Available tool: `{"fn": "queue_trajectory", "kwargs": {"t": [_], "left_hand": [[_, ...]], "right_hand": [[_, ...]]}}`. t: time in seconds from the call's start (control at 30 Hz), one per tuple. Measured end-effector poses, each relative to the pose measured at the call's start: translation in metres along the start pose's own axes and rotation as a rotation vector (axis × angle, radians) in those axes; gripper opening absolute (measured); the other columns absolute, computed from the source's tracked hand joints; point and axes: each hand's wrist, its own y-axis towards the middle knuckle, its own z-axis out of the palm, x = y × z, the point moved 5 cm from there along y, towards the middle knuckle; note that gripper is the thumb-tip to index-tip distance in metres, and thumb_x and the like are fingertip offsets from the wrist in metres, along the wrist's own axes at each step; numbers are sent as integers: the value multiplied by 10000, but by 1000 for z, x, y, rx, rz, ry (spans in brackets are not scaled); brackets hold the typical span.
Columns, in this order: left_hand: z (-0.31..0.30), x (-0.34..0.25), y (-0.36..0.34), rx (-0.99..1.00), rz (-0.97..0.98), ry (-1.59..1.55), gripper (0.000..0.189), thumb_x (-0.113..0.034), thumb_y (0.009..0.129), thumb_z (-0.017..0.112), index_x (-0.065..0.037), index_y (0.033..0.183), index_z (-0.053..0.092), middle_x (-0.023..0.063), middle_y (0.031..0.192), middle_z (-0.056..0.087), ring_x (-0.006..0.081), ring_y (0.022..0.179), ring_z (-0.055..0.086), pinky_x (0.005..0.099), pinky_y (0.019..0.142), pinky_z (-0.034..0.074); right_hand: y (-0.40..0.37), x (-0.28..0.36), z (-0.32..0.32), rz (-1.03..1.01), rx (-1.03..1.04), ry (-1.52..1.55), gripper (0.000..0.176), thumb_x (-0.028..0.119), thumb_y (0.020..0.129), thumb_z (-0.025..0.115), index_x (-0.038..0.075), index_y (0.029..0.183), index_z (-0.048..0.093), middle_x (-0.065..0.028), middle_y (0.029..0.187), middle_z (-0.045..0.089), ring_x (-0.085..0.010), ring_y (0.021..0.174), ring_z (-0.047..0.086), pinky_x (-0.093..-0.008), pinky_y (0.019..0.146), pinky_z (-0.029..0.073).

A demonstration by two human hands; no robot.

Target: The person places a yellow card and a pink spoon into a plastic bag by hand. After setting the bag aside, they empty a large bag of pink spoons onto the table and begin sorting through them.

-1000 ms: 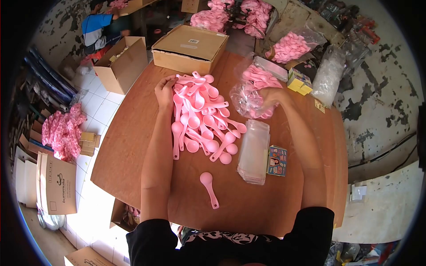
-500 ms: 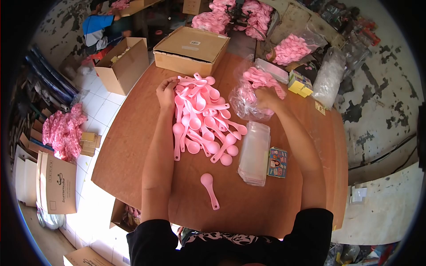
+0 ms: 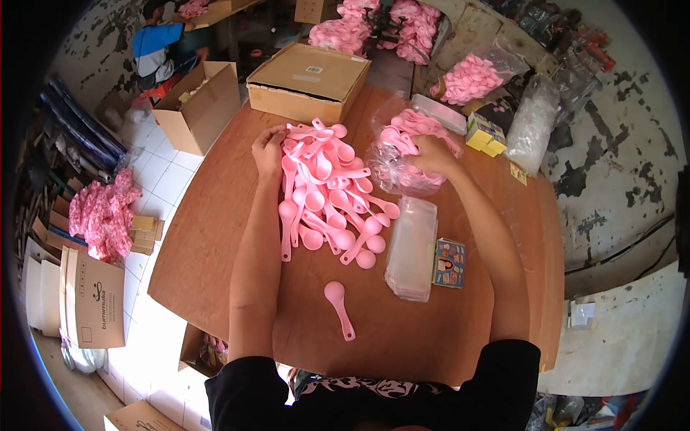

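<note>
A heap of pink plastic spoons [image 3: 327,190] lies on the wooden table in front of me. At its far left edge, my left hand [image 3: 269,152] has curled fingers closed at the end of a pink spoon [image 3: 297,131]. Off to the right, my right hand [image 3: 433,155] reaches into an open clear plastic bag [image 3: 388,172] of pink spoons. Its fingers are closed around some of them, and a spoon bowl [image 3: 390,135] sticks out to the left; the fingertips are partly hidden. One single pink spoon [image 3: 336,293] lies apart, nearer to me.
Flat clear plastic sleeves [image 3: 412,248] lie stacked beside a small printed box [image 3: 449,263]. A cardboard box [image 3: 309,82] stands at the table's far edge. At the right are a yellow box [image 3: 486,134] and a plastic roll [image 3: 533,126]. Another person [image 3: 157,50] sits far left.
My right hand has shifted slightly within the bag, and a spoon bowl now shows beside its fingers. The bag's film has moved a little. My left hand has hardly moved.
</note>
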Motion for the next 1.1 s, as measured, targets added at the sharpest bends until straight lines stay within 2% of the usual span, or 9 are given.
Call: {"fn": "queue_trajectory", "kwargs": {"t": [0.07, 0.1, 0.2, 0.43, 0.53, 0.8, 0.87, 0.93, 1.1], "left_hand": [[0, 0, -1, 1, -5, -8, 205, 8, 849, 530, 55, 995, 667, 126, 953, 679, 168, 860, 633, 251, 765, 486], [0, 0, -1, -2, -9, -5, 203, 9, 851, 529, 54, 992, 668, 124, 950, 678, 167, 858, 632, 249, 766, 486], [-2, 4, 2, -1, 0, -1, 200, 9, 852, 531, 54, 990, 669, 121, 946, 678, 166, 859, 631, 247, 765, 484], [-2, 3, 2, 0, 19, 27, 209, -2, 846, 537, 58, 997, 668, 123, 948, 680, 170, 862, 631, 246, 772, 480], [-1, 1, 1, -3, 9, 43, 215, -2, 845, 530, 60, 999, 668, 131, 953, 682, 175, 869, 633, 249, 781, 480], [2, -4, -2, -13, -4, 20, 215, -14, 849, 530, 62, 1002, 662, 144, 960, 685, 183, 871, 635, 258, 788, 482], [2, -5, -5, -26, -25, 20, 211, -25, 850, 536, 62, 1000, 657, 150, 960, 686, 186, 871, 631, 259, 796, 476], [2, -4, -4, -17, -9, 43, 216, -32, 852, 536, 66, 1004, 654, 153, 965, 685, 188, 877, 633, 259, 798, 478], [1, -3, -4, -12, -10, 17, 221, -41, 853, 533, 68, 1006, 650, 147, 964, 682, 188, 865, 630, 265, 792, 481]], "right_hand": [[1, 4, -14, 76, -104, 196, 332, 299, 735, 718, 34, 928, 665, -152, 831, 668, -250, 795, 655, -369, 715, 487], [-1, 4, -18, 93, -17, 492, 350, 232, 756, 712, -6, 1008, 660, -114, 855, 672, -184, 796, 638, -320, 715, 487], [4, -13, -11, 138, -3, 827, 360, 186, 785, 693, -16, 1080, 651, -69, 924, 678, -153, 821, 628, -288, 727, 488], [-2, 4, -32, 40, -151, 1095, 261, 92, 920, 574, -13, 1156, 613, -81, 1029, 672, -147, 889, 652, -287, 787, 539], [-14, 20, -54, 258, -168, 1101, 232, 120, 942, 557, -8, 1123, 624, -89, 1016, 673, -141, 864, 653, -281, 767, 538], [-3, -7, -60, 249, -445, 1122, 234, 221, 921, 619, 1, 1000, 624, -56, 881, 658, -143, 784, 638, -277, 668, 501], [-11, 22, -73, 180, -390, 1395, 227, 213, 919, 621, 3, 1005, 619, -65, 889, 656, -147, 789, 642, -269, 684, 508], [-9, 43, -74, 186, -372, 1355, 224, 212, 915, 627, 12, 1015, 615, -68, 897, 653, -138, 767, 645, -272, 675, 525], [10, 123, -61, -100, 13, 1041, 264, 260, 886, 646, -3, 906, 660, -59, 772, 660, -138, 672, 631, -280, 607, 500]]}}
